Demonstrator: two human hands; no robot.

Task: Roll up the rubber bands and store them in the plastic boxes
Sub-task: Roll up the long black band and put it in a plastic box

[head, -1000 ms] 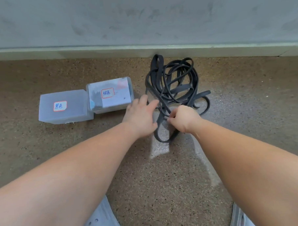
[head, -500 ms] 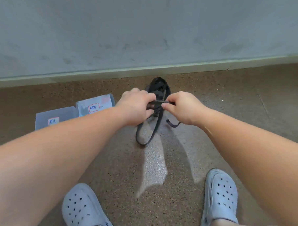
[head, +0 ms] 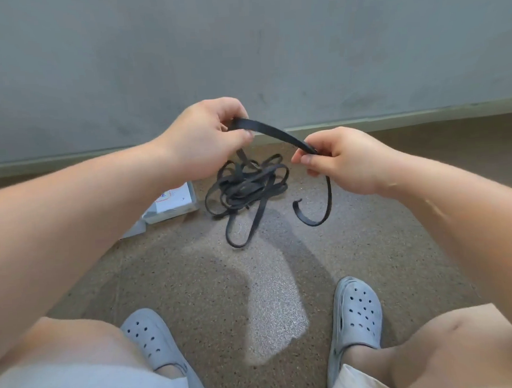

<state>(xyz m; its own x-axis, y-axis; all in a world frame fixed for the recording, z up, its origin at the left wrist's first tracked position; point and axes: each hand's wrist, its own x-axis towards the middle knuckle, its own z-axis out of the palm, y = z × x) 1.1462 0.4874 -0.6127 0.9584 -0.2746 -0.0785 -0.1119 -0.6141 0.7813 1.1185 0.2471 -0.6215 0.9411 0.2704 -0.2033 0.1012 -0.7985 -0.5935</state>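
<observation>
Now left hand point(head: 208, 137) and right hand point(head: 345, 162) pinch one rubber band point(head: 275, 133) above the tangle point(head: 248, 186); rolling unstarted, likely next: coil from free end.

Both hands point(head: 205, 137) pinch a black rubber band point(head: 275, 133).

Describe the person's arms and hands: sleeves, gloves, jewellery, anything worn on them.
Both arms are bare as far up as the view shows: no sleeve covers the left forearm or the right forearm. The left hand and right hand wear no gloves, and no ring, watch or bracelet shows on the fingers or wrists.
</observation>
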